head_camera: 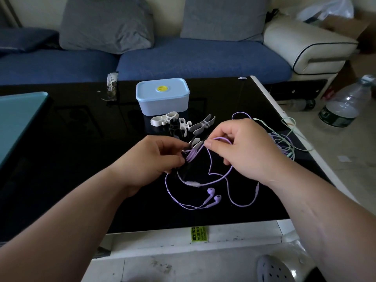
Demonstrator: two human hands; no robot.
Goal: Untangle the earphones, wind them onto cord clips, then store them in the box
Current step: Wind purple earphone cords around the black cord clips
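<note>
Cord clip [190,154] gripped in the left hand [154,157]: its dark body merges with the black bench [71,159], so the outline below the wound turns cannot be resolved, and the tips of the fingers [173,143] sit behind it. The cord of the purple earphones [211,191], pinched by the right hand [244,147], passes behind that palm, which also covers the left part of the green-and-purple tangle [284,143]; strand crossings there cannot be told. Cut by picture edges: both forearms (near), teal slab [18,119] (left), water bottle [343,106] (right); print on the yellow label [199,234] is too small to read.
</note>
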